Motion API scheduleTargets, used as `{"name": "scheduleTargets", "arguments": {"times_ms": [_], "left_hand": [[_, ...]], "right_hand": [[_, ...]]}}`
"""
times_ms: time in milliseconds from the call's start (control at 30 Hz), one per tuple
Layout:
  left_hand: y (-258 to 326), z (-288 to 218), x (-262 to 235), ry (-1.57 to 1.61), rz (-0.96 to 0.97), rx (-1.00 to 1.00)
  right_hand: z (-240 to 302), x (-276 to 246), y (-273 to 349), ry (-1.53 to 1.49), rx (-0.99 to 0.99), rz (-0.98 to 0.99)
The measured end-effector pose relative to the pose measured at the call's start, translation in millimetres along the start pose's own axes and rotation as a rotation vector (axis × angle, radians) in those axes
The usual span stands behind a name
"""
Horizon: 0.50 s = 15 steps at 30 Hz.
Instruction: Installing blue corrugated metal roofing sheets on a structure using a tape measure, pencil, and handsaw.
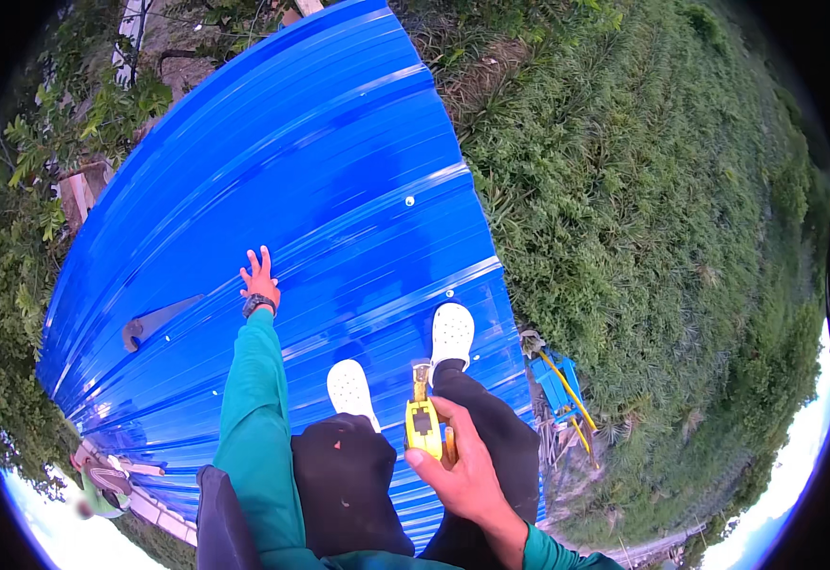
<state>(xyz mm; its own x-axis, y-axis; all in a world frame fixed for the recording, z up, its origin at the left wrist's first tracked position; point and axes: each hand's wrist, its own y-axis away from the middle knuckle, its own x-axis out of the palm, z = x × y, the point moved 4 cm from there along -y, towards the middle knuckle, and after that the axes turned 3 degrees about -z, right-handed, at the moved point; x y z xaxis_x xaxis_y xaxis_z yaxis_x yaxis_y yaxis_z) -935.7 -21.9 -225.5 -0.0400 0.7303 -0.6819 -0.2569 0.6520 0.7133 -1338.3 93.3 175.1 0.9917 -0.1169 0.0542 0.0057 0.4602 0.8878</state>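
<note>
I stand on a blue corrugated metal roof sheet (320, 190), my white perforated clogs (451, 332) planted near its right edge. My right hand (462, 470) is clenched around a yellow tape measure (424, 423) — its short tongue of tape points toward my right foot. My left hand (260, 277) reaches out over the middle of the roof, fingers spread and released, grasping nothing. A handsaw with a brown handle (157, 323) lies toward the left edge — well apart from both hands.

Blue corrugated roof sheet (339, 152) w/ handsaw (159, 321) flat on it, near left edge
</note>
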Motion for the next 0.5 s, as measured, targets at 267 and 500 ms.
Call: {"name": "scheduleTargets", "arguments": {"times_ms": [267,500], "left_hand": [[7,-11,2,-0.002,-0.004,0.032],[12,-10,1,-0.016,0.045,0.068]], "right_hand": [[57,-70,-92,-0.132,-0.238,-0.162],[92,-99,-157,-0.031,-0.357,-0.078]]}}
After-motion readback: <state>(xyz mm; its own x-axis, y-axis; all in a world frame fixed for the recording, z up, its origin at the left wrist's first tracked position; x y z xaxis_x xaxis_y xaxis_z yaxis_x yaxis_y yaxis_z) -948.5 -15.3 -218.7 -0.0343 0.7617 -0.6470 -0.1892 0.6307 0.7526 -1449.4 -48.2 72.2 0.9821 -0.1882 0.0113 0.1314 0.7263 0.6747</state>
